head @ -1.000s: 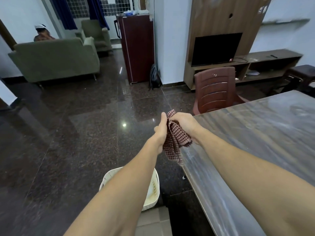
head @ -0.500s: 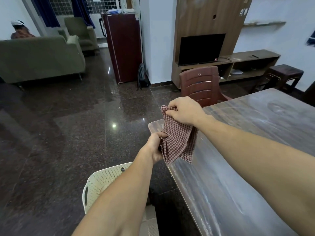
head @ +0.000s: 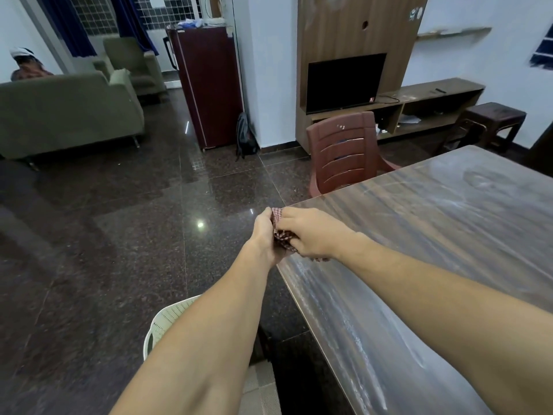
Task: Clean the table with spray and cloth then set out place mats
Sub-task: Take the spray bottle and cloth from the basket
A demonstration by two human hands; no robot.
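A red-and-white checked cloth (head: 281, 232) is bunched between both hands at the near-left corner of the dark wood-grain table (head: 434, 235). My left hand (head: 264, 235) grips it from the left, just off the table's edge. My right hand (head: 311, 232) closes over it from the right, above the tabletop; a bit of cloth pokes out under the palm. Pale streaks run along the table surface. No spray bottle or place mats are in view.
A white perforated plastic chair (head: 167, 322) stands below my left arm beside the table. A maroon plastic chair (head: 344, 151) sits at the table's far end. Beyond are a TV unit (head: 347, 82), a dark stool (head: 493, 121), a fridge (head: 209, 85), a sofa (head: 65, 112) with a person behind it.
The cloth hung spread between my hands half a second ago; now both hands have come together and bunched it small at the table corner.
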